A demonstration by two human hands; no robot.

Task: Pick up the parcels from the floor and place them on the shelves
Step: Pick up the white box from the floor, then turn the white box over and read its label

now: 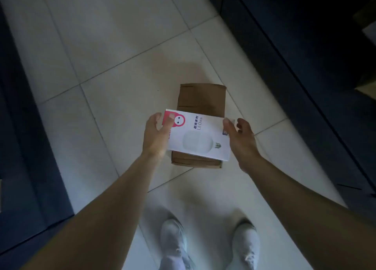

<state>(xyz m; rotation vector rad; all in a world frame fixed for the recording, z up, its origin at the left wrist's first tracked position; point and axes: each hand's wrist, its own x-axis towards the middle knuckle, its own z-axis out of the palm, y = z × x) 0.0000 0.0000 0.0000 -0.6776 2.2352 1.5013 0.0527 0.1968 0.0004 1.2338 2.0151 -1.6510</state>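
Note:
A white LED bulb box (200,136) with a pink corner and a bulb picture is held above the floor between both hands. My left hand (155,135) grips its left edge, thumb on the pink corner. My right hand (241,139) presses its right edge with the thumb on top. Directly beneath lies a brown cardboard parcel (201,96) flat on the white tiled floor (114,66), partly hidden by the white box.
Dark blue shelving units run along the left (24,147) and the right (325,76) of the aisle. A cardboard box (366,19) shows on the right shelf. My two white shoes (209,241) stand at the bottom centre.

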